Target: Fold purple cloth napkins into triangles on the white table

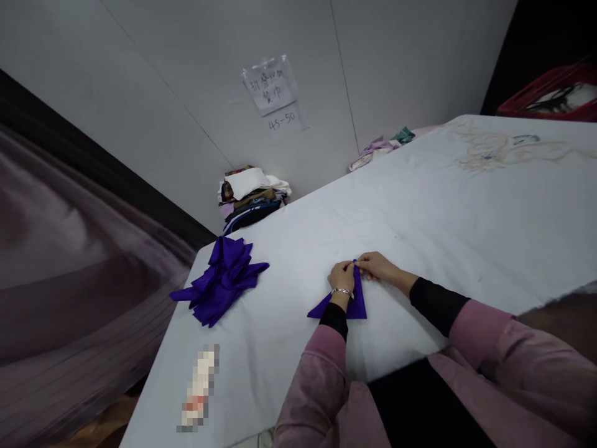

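A purple cloth napkin (359, 302), folded into a tapering triangular shape, lies on the white-covered table with its narrow tip pointing away from me. My left hand (342, 276), wearing a silver bracelet, pinches the cloth near that tip and covers part of its left side. From the right, the fingers of my right hand (375, 266) close on the very tip, so both hands meet there. To the left sits a loose heap of folded purple napkins (224, 280), apart from my hands.
A pixelated object (199, 389) lies at the table's near left. Behind the far edge are a stack of folded clothes (254, 193) and more fabric (377, 149). Handwritten paper (270, 84) hangs on the wall. A red basket (517, 102) stands far right; a curtain (84, 267) hangs left.
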Motion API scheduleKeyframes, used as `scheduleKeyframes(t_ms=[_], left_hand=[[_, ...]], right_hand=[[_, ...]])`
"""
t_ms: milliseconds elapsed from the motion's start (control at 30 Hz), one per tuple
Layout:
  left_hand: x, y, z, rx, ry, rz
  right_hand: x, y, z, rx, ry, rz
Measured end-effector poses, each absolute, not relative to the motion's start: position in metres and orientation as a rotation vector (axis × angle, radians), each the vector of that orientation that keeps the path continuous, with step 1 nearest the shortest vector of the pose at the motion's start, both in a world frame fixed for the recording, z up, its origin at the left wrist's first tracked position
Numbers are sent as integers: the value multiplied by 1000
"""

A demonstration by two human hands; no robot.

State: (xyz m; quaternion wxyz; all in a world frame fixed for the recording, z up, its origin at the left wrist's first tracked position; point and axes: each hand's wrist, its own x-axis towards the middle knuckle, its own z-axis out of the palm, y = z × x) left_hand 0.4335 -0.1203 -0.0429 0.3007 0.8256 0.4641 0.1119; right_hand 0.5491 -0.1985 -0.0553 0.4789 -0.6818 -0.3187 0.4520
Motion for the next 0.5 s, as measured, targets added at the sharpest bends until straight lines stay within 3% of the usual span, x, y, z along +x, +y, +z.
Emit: scheduleKeyframes(t_ms=[367, 500], left_hand=[[435, -122, -44, 2179, 1225, 308], [435, -125, -44, 2172, 1221, 332]], right_hand=[[550, -204, -49, -1670, -872, 1087], [543, -220, -10, -1675, -884, 900]])
